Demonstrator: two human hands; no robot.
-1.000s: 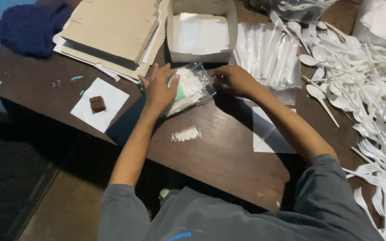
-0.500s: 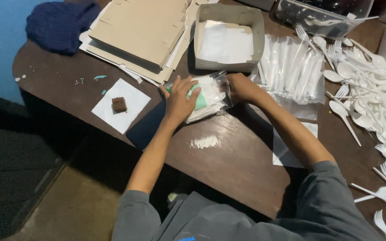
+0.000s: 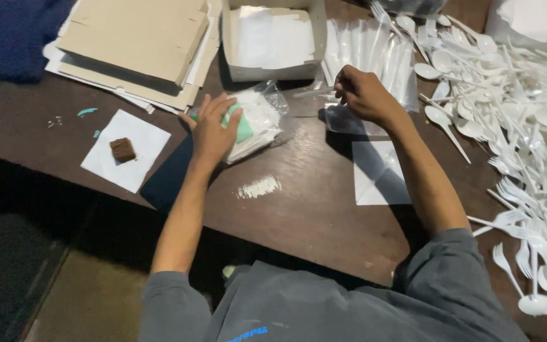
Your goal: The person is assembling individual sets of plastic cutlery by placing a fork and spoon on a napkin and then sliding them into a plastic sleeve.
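My left hand (image 3: 213, 130) lies flat, fingers spread, on a clear plastic pack of white napkins (image 3: 257, 120) with a green patch. My right hand (image 3: 363, 94) is to the right of the pack, fingers pinched on a thin clear plastic sleeve (image 3: 314, 92) that points left toward the pack. Just beyond both hands stands an open cardboard box (image 3: 273, 38) lined with white paper. A row of clear wrapped cutlery packs (image 3: 365, 44) lies behind my right hand.
A brown cake square (image 3: 122, 149) rests on a white napkin (image 3: 126, 149) at the left. Flat cardboard sheets (image 3: 137, 44) are stacked at the back left. Several white plastic spoons and forks (image 3: 520, 120) cover the right side. A white paper square (image 3: 378, 174) and a white powder smear (image 3: 259, 187) lie on the dark table.
My right hand has left the napkin pack and moved right, now pinching a clear sleeve. My left hand stays on the pack. The camera view has shifted.
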